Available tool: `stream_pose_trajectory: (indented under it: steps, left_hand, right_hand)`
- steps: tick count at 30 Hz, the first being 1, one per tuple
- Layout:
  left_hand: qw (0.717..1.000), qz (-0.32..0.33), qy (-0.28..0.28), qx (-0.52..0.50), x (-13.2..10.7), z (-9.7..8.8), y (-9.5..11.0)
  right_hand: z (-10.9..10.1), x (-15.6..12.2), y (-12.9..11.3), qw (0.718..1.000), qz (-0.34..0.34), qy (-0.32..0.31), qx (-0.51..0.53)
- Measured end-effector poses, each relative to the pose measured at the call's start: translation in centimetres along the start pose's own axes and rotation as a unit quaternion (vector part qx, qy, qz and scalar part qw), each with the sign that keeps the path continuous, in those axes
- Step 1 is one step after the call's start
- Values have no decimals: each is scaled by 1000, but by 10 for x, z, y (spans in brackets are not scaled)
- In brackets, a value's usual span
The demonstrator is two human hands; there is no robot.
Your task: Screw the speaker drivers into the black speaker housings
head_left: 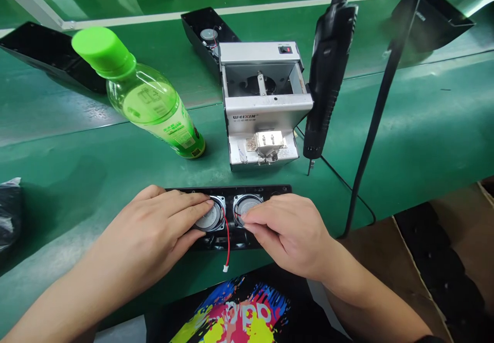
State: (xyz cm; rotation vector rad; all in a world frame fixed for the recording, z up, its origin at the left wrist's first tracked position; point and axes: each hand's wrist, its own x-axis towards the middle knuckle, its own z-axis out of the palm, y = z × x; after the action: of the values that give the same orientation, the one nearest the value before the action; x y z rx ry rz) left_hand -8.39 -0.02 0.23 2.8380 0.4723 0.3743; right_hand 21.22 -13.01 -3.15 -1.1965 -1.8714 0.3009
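A black plastic housing (270,191) lies flat near the table's front edge with two round silver speaker units in it. My left hand (162,224) rests flat over the housing's left part, fingers stretched out, fingertips pressing on the left speaker (211,218). My right hand (287,230) sits at the right, its thumb and forefinger pinched on the edge of the right speaker (247,204). A red wire with a white plug (226,250) hangs from between the speakers over the table edge.
A green drink bottle (150,101) stands behind at the left. A grey WEIXIN screw feeder box (262,109) sits behind the housing. A black electric screwdriver (326,80) hangs at its right with a black cable (380,101). More black housings (200,24) lie farther back.
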Motion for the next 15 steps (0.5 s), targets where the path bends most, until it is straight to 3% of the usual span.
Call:
stream_pose_trajectory:
  steps: [10, 15]
  left_hand:
    - [999, 17, -16, 28, 0, 0, 2]
    - [999, -3, -30, 43, 0, 1, 3]
  right_hand:
    - [0, 0, -1, 1000, -3, 0, 5]
    - [1, 0, 0, 1000, -3, 7, 4]
